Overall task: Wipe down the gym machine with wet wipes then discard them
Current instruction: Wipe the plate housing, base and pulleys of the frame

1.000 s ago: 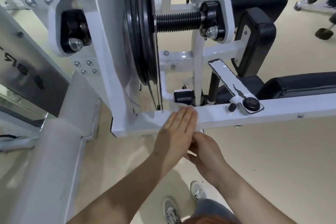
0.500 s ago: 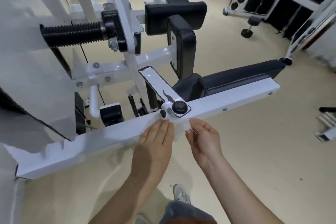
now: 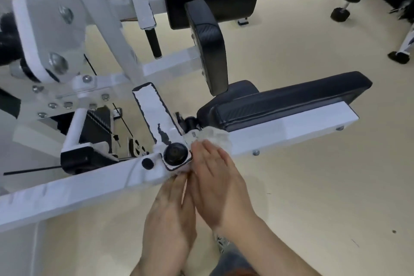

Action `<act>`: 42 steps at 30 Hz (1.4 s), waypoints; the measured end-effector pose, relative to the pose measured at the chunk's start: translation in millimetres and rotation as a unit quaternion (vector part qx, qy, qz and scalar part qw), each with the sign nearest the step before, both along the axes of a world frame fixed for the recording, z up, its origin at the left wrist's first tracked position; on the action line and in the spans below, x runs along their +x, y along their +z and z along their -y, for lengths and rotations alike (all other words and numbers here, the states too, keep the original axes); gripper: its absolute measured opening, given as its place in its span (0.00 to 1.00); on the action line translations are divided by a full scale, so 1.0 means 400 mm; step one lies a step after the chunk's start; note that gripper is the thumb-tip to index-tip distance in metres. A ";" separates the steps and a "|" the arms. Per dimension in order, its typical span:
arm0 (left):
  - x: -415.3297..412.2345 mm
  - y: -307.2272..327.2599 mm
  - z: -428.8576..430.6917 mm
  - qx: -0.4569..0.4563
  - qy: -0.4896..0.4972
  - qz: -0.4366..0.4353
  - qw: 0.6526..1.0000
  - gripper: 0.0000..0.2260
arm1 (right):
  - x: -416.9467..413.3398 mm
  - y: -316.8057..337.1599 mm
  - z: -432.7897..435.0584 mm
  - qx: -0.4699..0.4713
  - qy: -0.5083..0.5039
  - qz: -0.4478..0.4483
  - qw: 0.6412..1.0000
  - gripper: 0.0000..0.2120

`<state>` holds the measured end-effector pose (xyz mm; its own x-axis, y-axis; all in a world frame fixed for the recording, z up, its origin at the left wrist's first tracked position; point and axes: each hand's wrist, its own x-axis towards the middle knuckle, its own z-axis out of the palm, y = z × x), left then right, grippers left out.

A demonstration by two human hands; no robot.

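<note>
**Wipe pressed to the beam beside the knob**

Left hand (image 3: 170, 213), fingers straight and together, touches the white beam's (image 3: 78, 188) near face below the black knob (image 3: 175, 153). Right hand (image 3: 220, 186), fingers flat, presses the wet wipe (image 3: 216, 138) just beyond the knob, beside the black seat pad (image 3: 291, 101).

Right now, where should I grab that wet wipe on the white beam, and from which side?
Pinch the crumpled edge of the wet wipe that sticks out past the right hand, coming from above on the near side. It lies spread on top of the white beam, and the black pad blocks the far side.
</note>
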<state>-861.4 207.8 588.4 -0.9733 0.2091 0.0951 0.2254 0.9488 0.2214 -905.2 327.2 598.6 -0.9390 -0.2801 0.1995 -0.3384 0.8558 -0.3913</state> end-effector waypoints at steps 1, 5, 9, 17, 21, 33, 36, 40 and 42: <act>-0.002 0.017 -0.006 0.015 0.010 -0.013 1.000 0.25 | -0.011 0.001 -0.013 0.028 0.009 0.002 1.000 0.25; -0.014 0.045 -0.064 0.013 -0.015 -0.046 0.999 0.28 | -0.026 -0.004 -0.158 0.069 0.003 -0.016 0.997 0.25; -0.060 0.050 -0.179 0.003 -0.086 -0.045 0.995 0.26 | -0.045 -0.010 -0.305 0.084 -0.084 -0.035 0.992 0.22; -0.047 0.052 -0.129 -0.046 -0.011 -0.053 0.997 0.22 | -0.058 -0.031 -0.100 0.011 0.071 -0.071 0.995 0.19; -0.094 0.075 -0.211 -0.063 -0.101 -0.076 0.990 0.22 | -0.097 -0.008 -0.288 0.024 0.050 -0.057 0.997 0.17; -0.236 0.060 -0.324 -0.084 -0.138 -0.095 0.982 0.11 | -0.092 -0.018 -0.311 0.177 -0.187 0.001 0.966 0.27; -0.248 0.040 -0.310 -0.120 -0.169 -0.059 0.977 0.13 | -0.092 -0.011 -0.335 0.163 -0.140 -0.003 0.977 0.29; -0.263 0.064 -0.381 -0.099 -0.205 -0.114 0.967 0.19 | -0.142 -0.002 -0.547 0.136 -0.226 0.017 0.964 0.33; -0.268 0.077 -0.427 -0.108 -0.232 -0.118 0.959 0.22 | -0.153 0.001 -0.594 0.116 -0.241 0.054 0.962 0.35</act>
<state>-968.6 378.5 619.1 -0.7266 0.6550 0.2075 0.6550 0.7515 -0.0786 -966.3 564.9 599.1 -0.9827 0.1679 0.0780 0.1515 0.9715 -0.1820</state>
